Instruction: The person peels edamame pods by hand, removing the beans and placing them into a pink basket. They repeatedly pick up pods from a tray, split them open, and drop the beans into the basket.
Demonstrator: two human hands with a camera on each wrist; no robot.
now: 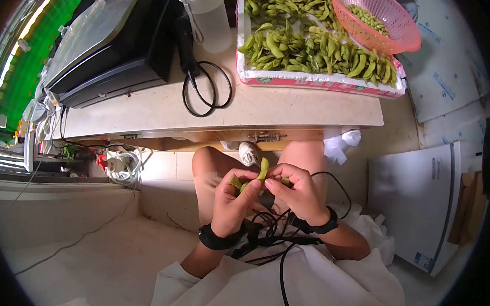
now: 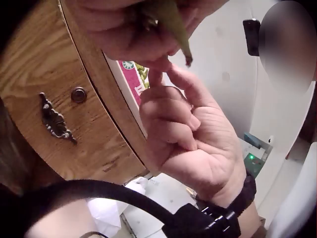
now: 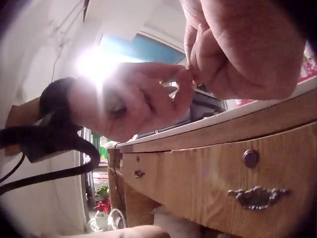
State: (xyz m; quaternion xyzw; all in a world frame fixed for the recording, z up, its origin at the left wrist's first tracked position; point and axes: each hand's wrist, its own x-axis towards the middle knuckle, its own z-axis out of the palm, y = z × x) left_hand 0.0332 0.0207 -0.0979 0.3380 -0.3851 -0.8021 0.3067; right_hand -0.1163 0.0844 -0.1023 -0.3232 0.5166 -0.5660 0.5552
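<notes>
Above the lap, the two hands meet fingertip to fingertip at a green soybean pod [image 1: 263,169]. My left hand [image 1: 232,203] pinches this pod between thumb and index finger, and more green pods [image 1: 235,182] show within its curled fingers. My right hand [image 1: 302,199] has its thumb and index fingertip right at the pod, with a bit of green [image 1: 285,182] showing by its fingers. In the left wrist view a pod [image 2: 176,32] sticks out of the left hand, its brown tip near the right hand [image 2: 193,129]. The right wrist view hides the pod behind fingers.
Ahead stands a wooden desk [image 1: 147,106] with a foam box [image 1: 321,81] of pods, a pink basket [image 1: 403,36] of shelled beans, a bottle [image 1: 207,23] and a black machine [image 1: 117,52]. Black cables [image 1: 276,240] cross the lap. A white fridge [image 1: 409,200] stands right.
</notes>
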